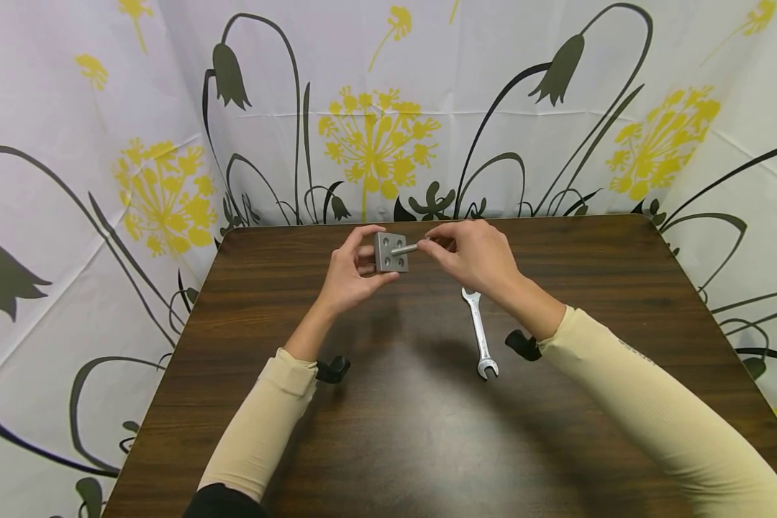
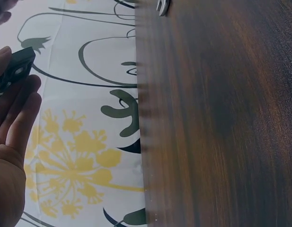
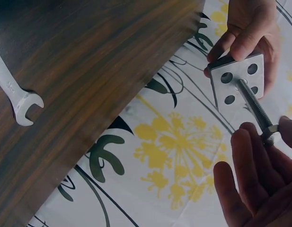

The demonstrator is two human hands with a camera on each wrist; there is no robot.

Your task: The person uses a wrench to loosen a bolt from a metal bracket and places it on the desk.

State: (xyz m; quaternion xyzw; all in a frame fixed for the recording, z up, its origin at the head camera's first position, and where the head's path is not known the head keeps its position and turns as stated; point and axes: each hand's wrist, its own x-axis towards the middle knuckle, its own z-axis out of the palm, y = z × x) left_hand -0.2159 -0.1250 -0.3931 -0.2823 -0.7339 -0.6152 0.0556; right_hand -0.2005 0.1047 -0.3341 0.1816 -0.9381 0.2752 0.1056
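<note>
My left hand (image 1: 351,272) grips a square grey metal plate (image 3: 243,98) by its edges, thumb on one side and fingers on the other, above the table's far part. Several round holes pierce the plate. From its middle a threaded rod (image 3: 254,105) sticks out toward the right, bearing a hex nut (image 3: 272,129) near its outer end. My right hand (image 1: 478,253) pinches that outer end between thumb and fingertips. In the left wrist view the plate (image 2: 23,57) appears dark at the left edge, and the rod cannot be made out there.
An open-ended wrench (image 1: 479,331) lies on the dark wooden table (image 1: 395,432), below and beside my right hand. Behind the table's far edge hangs a white curtain (image 1: 466,79) with flower prints. Black wrist mounts stick out by both sleeves.
</note>
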